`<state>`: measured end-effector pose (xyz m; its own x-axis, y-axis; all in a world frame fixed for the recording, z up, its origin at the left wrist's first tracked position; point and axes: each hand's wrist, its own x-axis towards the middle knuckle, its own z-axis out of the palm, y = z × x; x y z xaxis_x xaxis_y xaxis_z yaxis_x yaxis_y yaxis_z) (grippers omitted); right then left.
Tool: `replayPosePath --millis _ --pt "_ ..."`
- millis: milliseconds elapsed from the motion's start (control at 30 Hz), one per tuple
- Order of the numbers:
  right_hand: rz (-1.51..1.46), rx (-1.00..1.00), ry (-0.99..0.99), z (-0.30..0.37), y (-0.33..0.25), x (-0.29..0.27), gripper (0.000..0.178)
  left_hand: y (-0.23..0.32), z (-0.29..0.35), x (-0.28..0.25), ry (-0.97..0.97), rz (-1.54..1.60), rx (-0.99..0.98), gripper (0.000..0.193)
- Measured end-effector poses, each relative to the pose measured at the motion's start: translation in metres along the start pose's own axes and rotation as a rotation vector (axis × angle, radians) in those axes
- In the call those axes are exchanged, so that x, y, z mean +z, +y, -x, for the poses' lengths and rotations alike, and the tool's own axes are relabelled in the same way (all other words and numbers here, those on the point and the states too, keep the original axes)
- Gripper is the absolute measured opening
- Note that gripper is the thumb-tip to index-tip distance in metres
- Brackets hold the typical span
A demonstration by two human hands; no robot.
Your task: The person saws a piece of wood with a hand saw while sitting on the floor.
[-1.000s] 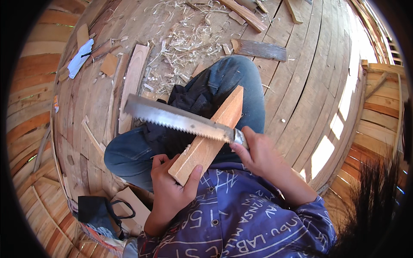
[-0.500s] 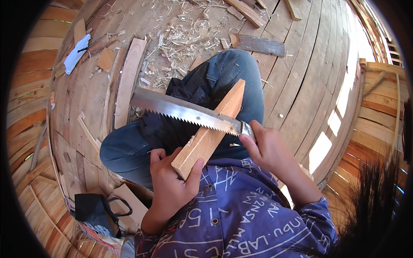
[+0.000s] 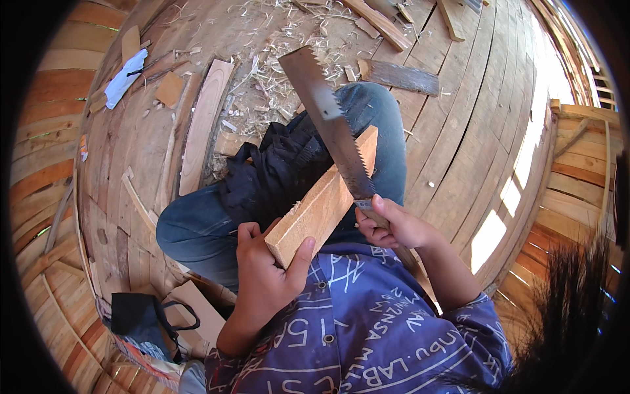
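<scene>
My left hand (image 3: 274, 261) grips the near end of a short wooden block (image 3: 312, 213), thumb on one side and fingers on the other. The block slants up and away to the right above my crossed legs, its far end over my right knee. In my right hand (image 3: 394, 224) is the handle of a handsaw (image 3: 328, 118), held just right of the block. Its blade points up and to the left, teeth toward the right, and passes in front of the block's far part. Whether the blade touches the wood I cannot tell.
Curled wood shavings (image 3: 262, 72) litter the plank floor beyond my knees. A long board (image 3: 205, 131) lies to the left, a dark-faced offcut (image 3: 400, 77) past my right knee. A light blue piece of plastic (image 3: 126, 79) is at far left, a black bag (image 3: 141, 322) at lower left.
The saw has swung from lying across the block, blade pointing left, to a steeper angle with its tip farther away. My right hand has turned with it; the block has barely shifted.
</scene>
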<state>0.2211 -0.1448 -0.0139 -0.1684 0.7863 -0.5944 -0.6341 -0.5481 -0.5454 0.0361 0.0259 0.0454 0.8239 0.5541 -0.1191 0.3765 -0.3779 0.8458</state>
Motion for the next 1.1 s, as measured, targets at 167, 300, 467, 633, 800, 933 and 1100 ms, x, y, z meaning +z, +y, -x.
replayPosePath --millis 167,300,467,633,800,933,1100 --pt "0.861 -0.324 0.541 0.008 -0.013 0.029 0.048 0.003 -0.001 -0.001 -0.027 -0.039 -0.021 0.015" --pt "1.018 -0.223 0.677 0.014 -0.024 0.043 0.044 0.003 -0.004 0.005 0.022 -0.055 0.058 0.015" --pt "1.105 -0.245 0.826 0.012 -0.011 0.034 0.046 0.008 -0.004 0.008 0.018 -0.055 0.089 0.015" --pt "1.218 -0.246 0.866 0.014 -0.010 0.028 0.046 0.007 -0.004 0.004 -0.049 -0.161 0.075 0.014" --pt "1.282 -0.313 0.919 0.006 0.006 0.021 0.045 0.013 -0.005 0.004 -0.053 -0.141 0.107 0.016" --pt "1.372 -0.248 0.890 0.010 -0.001 0.021 0.045 0.013 -0.004 0.002 -0.049 -0.141 0.098 0.016" --pt "1.712 -0.123 0.845 0.029 -0.036 0.005 0.034 0.022 -0.003 0.008 -0.061 -0.163 0.095 0.016"
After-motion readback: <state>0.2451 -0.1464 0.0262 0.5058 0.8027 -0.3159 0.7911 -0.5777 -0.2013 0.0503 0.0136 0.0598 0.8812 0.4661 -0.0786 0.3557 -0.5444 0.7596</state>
